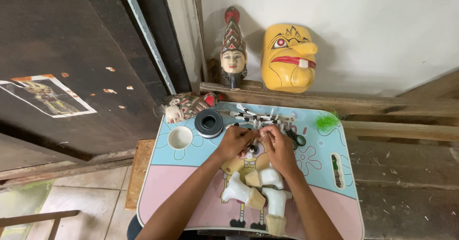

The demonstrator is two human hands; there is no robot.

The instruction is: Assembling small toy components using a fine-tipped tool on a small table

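1. Both hands met at the middle of the frame, above a small worktop point(330, 206) printed in pink and blue with a cartoon figure.
2. The left hand point(235, 142) was curled, fingers pressed together round a small white piece point(255, 136); how much of the piece it covered could not be told.
3. The right hand point(278, 147) came in from the right, its fingertips pinching the same white piece, so the two hands touched over it.
4. The piece lay between the two hands, at their fingertips toward the top of the frame. Neither hand was clearly nearer; its long axis could not be made out.
5. Just above the hands lay a heap of white pegs with black tips point(256, 116), their long axes running mostly left to right.
6. Below the hands, toward the bottom edge, lay several white and tan carved parts point(260, 192), just beside the wrists.
7. To the left of the hands stood a black roll point(208, 123) and a small white cup point(180, 137); a pair of scissors point(296, 137) lay just right of them.
8. A tuft of green thread point(327, 121) sat at the upper right of the worktop.
9. Against the wall at the top stood a painted puppet head point(233, 53) and a yellow mask point(289, 58).
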